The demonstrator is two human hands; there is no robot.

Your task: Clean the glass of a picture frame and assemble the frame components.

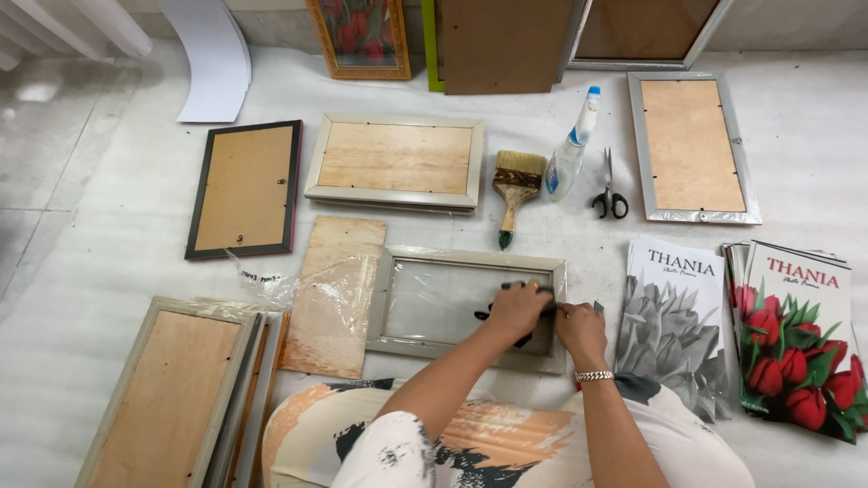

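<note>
I see the pale grey frame (467, 305) lying face down, its plastic wrap spread open around it, just below the paintbrush (514, 188), so its back is open to work on. My left hand (517, 309) presses fingers-together on a dark cloth (524, 340) at the frame's right inner edge. My right hand (580, 329) pinches something small beside the frame's right rail; I cannot tell what. Both forearms angle inward from below.

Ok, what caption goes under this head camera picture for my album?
Two hands, left hand and right hand, wipe a grey picture frame on the floor.
</note>
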